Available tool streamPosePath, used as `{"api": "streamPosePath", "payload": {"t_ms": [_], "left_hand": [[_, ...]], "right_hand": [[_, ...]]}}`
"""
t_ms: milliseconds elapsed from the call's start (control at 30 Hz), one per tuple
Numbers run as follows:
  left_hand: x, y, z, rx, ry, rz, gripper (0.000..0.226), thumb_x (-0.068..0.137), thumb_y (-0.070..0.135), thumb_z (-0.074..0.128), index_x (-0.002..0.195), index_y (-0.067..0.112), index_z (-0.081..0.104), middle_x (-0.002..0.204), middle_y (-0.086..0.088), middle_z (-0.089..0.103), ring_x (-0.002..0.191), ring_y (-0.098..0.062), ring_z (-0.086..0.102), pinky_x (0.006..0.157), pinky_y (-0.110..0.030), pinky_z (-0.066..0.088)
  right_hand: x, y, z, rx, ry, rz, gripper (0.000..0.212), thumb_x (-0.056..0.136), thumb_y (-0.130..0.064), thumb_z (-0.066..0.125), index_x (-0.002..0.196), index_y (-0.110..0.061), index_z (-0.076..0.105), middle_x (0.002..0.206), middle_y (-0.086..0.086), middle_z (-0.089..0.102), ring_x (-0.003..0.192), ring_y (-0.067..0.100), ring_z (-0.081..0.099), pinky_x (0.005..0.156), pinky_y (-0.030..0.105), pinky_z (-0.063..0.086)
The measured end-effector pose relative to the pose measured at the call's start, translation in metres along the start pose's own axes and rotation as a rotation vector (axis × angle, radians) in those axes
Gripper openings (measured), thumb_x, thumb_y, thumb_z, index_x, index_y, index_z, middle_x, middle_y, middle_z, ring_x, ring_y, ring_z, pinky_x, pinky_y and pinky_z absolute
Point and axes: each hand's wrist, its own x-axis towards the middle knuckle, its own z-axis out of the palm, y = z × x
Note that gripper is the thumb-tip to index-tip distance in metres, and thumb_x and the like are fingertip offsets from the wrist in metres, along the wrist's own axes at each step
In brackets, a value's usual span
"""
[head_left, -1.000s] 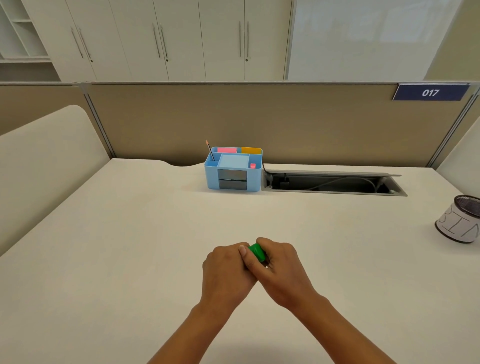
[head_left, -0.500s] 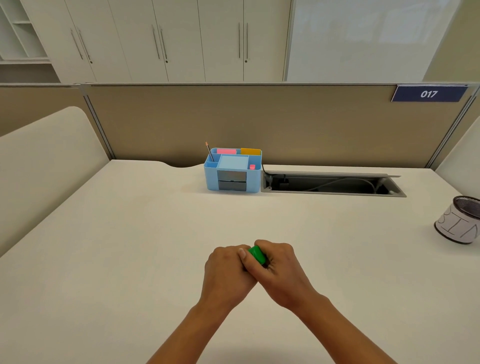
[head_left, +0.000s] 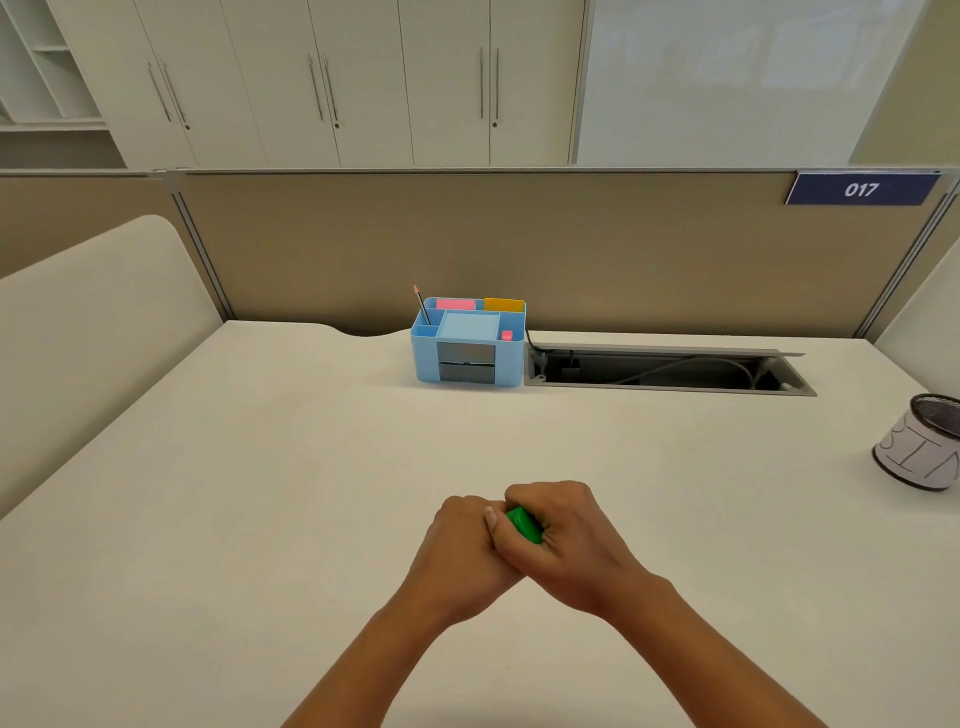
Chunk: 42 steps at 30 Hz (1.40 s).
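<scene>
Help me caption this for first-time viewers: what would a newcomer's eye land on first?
First, the bright green thing gripped in the right hand, which meets the left hand low at the centre of the white desk. Next, the blue organiser at the back by the partition, a pencil standing in its left corner, then the mesh cup at the desk's right edge.

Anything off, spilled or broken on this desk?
Nothing spilled or broken. Only the cable hatch beside the organizer stands open, lid raised. The right hand grips a small green thing against the left hand.
</scene>
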Motion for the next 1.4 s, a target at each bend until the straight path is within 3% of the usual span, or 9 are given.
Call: {"api": "streamPosePath", "payload": {"t_ms": [133,300,533,700,933,1233,1400], "left_hand": [[-0.001,0.001,0.0,-0.031,-0.04,0.022,0.022,0.058,0.025,0.046,0.038,0.025,0.038,0.036,0.008,0.032,0.048,-0.011,0.026,0.047,-0.026,0.021],[0.001,0.002,0.0,-0.061,-0.067,0.034,0.023,0.058,0.023,0.048,0.038,0.023,0.036,0.037,0.008,0.03,0.048,-0.01,0.025,0.046,-0.025,0.02],[0.0,0.002,-0.001,-0.072,-0.114,0.038,0.023,0.059,0.021,0.051,0.042,0.022,0.035,0.046,0.004,0.032,0.05,-0.011,0.027,0.046,-0.023,0.02],[0.002,-0.001,0.005,0.027,0.019,-0.011,0.024,0.058,0.026,0.043,0.034,0.024,0.038,0.032,0.006,0.034,0.04,-0.01,0.025,0.045,-0.021,0.019],[0.001,-0.002,0.009,0.246,0.209,0.03,0.02,0.064,0.027,0.033,0.044,0.027,0.03,0.038,0.007,0.035,0.041,-0.012,0.032,0.045,-0.021,0.022],[0.003,-0.002,0.007,0.148,0.176,0.002,0.017,0.059,0.026,0.037,0.043,0.023,0.032,0.041,0.006,0.037,0.045,-0.013,0.03,0.048,-0.026,0.027],[0.004,-0.004,0.007,0.062,0.17,-0.006,0.023,0.058,0.025,0.043,0.039,0.027,0.031,0.037,0.006,0.035,0.047,-0.012,0.029,0.049,-0.029,0.027]], "right_hand": [[0.0,0.002,-0.004,-0.002,-0.029,-0.053,0.04,0.081,-0.041,0.041,0.052,-0.015,0.031,0.045,-0.005,0.027,0.046,0.014,0.028,0.047,0.019,0.024],[0.003,0.003,-0.008,-0.037,-0.036,-0.116,0.035,0.082,-0.035,0.044,0.054,-0.02,0.029,0.046,-0.008,0.024,0.043,0.008,0.027,0.047,0.014,0.023],[0.004,0.006,-0.01,-0.062,-0.081,-0.157,0.037,0.082,-0.031,0.045,0.053,-0.008,0.04,0.046,0.003,0.035,0.048,0.021,0.032,0.048,0.017,0.022],[0.005,0.004,-0.005,-0.119,-0.01,-0.108,0.036,0.08,-0.034,0.04,0.052,-0.015,0.029,0.045,0.0,0.029,0.045,0.015,0.025,0.045,0.017,0.02],[0.007,0.002,0.004,-0.121,0.081,0.017,0.04,0.078,-0.038,0.036,0.049,-0.012,0.03,0.042,0.004,0.031,0.042,0.015,0.025,0.045,0.019,0.022],[0.008,-0.003,-0.003,-0.142,0.062,-0.03,0.034,0.078,-0.036,0.04,0.054,-0.018,0.023,0.045,-0.005,0.026,0.041,0.006,0.019,0.044,0.014,0.015],[0.007,-0.001,-0.002,-0.126,0.0,-0.031,0.042,0.078,-0.05,0.041,0.059,-0.014,0.033,0.051,-0.002,0.036,0.05,0.018,0.034,0.048,0.026,0.029]]}}
